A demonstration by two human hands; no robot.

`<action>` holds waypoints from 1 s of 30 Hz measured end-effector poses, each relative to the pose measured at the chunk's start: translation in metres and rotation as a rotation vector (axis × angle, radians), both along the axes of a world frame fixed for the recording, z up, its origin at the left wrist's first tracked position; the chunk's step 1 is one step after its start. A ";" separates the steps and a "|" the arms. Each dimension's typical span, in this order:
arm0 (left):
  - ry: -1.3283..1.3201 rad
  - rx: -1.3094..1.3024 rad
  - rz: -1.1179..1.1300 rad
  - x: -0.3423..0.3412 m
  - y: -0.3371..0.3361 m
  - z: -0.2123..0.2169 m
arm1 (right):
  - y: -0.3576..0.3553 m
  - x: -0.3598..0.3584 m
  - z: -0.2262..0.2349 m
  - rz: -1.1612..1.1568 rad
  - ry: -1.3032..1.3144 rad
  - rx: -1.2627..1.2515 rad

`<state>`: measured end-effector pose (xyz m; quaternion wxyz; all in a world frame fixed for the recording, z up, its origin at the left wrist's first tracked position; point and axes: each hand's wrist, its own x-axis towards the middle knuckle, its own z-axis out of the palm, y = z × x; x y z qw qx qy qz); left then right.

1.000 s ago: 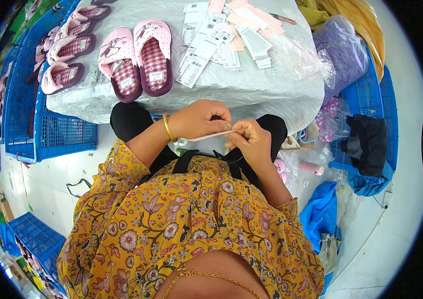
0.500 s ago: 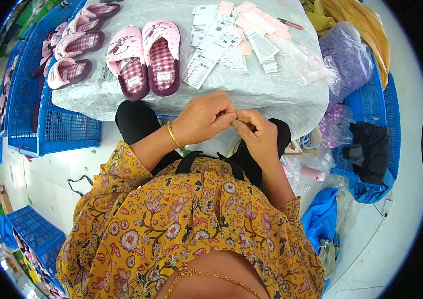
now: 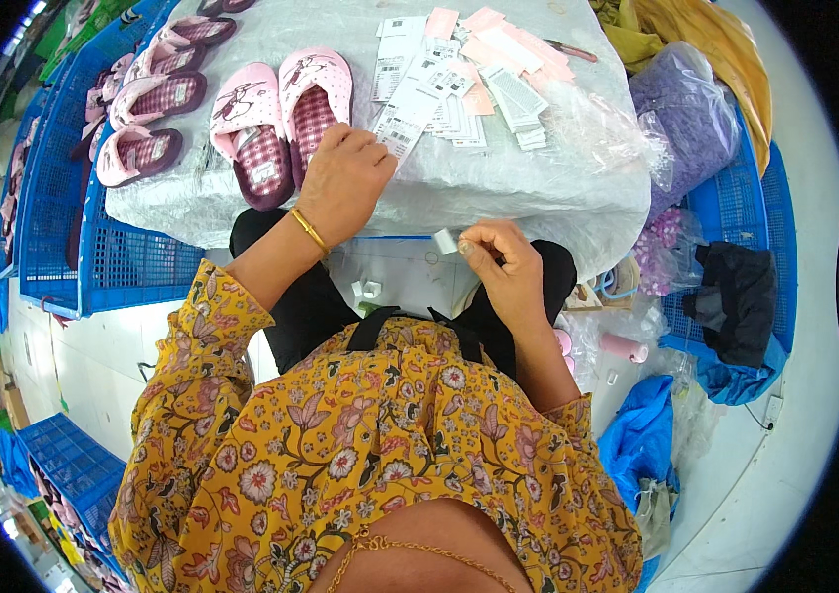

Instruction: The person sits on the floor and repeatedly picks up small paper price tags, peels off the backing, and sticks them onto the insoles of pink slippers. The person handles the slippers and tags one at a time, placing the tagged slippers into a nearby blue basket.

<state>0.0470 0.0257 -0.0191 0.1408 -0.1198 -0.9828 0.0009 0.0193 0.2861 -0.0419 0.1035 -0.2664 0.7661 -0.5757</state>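
On table edge left hand (image 3: 342, 178) loosely curled, touching paper tags (image 3: 402, 133); right hand (image 3: 499, 265) pinching small white tag (image 3: 445, 241).

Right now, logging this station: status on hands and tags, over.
Left hand on paper tags beside pink slippers. Right hand pinching small white tag over lap. Nothing between them.

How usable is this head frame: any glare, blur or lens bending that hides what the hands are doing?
Head view: even light, soft shadows. Mild glare on the crinkled clear plastic table cover. Both the left hand and right hand look sharp, as does the small white paper tag. The blue plastic crates bend toward the black fisheye rim.
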 end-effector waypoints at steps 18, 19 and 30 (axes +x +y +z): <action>0.257 0.521 -0.112 0.052 0.052 0.005 | -0.062 -0.024 -0.021 -0.189 -0.449 -0.266; 0.244 0.689 -0.020 0.053 0.053 0.005 | -0.062 -0.022 -0.018 -0.182 -0.426 -0.271; -0.443 2.011 0.277 0.042 0.054 -0.021 | -0.037 0.006 -0.001 -0.142 -0.022 -0.039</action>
